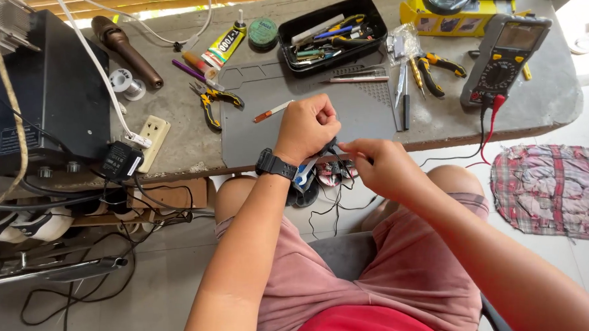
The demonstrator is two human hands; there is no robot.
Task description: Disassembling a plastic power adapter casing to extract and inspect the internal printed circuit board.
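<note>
My left hand [307,128], with a black watch on the wrist, is closed around a small electronic part [324,168] with thin black wires hanging from it, held over my lap at the near edge of the grey work mat [368,112]. My right hand [376,165] pinches something small at the same part with thumb and forefinger; what it pinches is too small to make out. The wires [335,206] dangle down between my knees.
On the concrete bench lie yellow-handled pliers [212,100], a black tool tray [332,33], a glue tube [223,47], a multimeter [504,58] with red and black leads, a power strip [152,138] and a black box [42,91] at left. A checked rag [548,187] lies on the floor.
</note>
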